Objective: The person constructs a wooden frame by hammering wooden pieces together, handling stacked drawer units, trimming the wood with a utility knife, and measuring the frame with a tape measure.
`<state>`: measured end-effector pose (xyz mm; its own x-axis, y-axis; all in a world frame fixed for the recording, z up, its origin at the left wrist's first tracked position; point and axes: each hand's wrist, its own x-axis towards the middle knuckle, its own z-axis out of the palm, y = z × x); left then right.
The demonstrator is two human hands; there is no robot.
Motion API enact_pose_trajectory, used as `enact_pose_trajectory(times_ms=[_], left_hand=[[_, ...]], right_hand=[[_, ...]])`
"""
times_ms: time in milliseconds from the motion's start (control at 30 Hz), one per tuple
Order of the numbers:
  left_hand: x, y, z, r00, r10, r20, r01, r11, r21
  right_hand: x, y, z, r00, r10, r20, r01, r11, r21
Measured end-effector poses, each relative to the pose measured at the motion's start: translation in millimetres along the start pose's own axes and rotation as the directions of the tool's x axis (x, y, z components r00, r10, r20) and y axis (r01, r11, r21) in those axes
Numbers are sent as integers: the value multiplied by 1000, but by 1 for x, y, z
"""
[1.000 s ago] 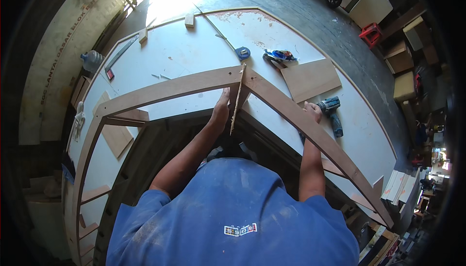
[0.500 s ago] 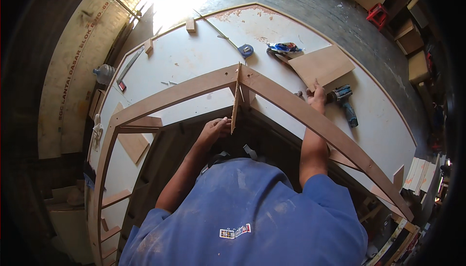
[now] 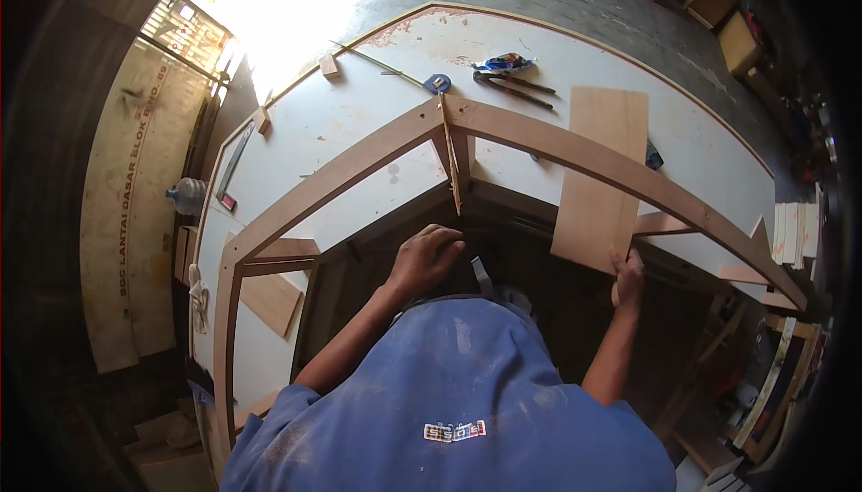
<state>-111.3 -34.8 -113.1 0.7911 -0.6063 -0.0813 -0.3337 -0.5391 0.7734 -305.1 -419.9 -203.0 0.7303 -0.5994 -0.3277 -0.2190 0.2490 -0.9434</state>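
Right hand (image 3: 628, 278) now gripping plywood panel (image 3: 600, 176) (near edge)

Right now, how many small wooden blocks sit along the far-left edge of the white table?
2: one small wooden block near the bright far edge, another block lower left along the same edge of the white table. Glare there may hide more.

Right hand (image 3: 628, 278) grips plywood panel (image 3: 600, 178) over frame (image 3: 359, 164).

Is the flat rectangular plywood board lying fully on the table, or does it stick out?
It sticks out. The rectangular plywood board lies across the curved wooden frame; its near end overhangs, gripped by the right hand.
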Motion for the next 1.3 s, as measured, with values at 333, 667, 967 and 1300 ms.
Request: enact_pose_trajectory(times_ms=[333,667,967,1300], left_hand=[[-25,45,12,810,548,208,-585,775,240],[-47,-69,-43,973,71,219,-180,828,531],[-37,-138,-78,973,20,-230,119,811,573],[9,-137,-91,989,67,-132,28,791,611]], right_hand=[[-135,-45,43,961,37,275,185,653,-735],[-59,-34,221,733,-348,584,658,580,-481],[-54,26,181,924,-364,115,371,785,-497],[-95,101,99,1000,-5,-25,-8,874,-485]])
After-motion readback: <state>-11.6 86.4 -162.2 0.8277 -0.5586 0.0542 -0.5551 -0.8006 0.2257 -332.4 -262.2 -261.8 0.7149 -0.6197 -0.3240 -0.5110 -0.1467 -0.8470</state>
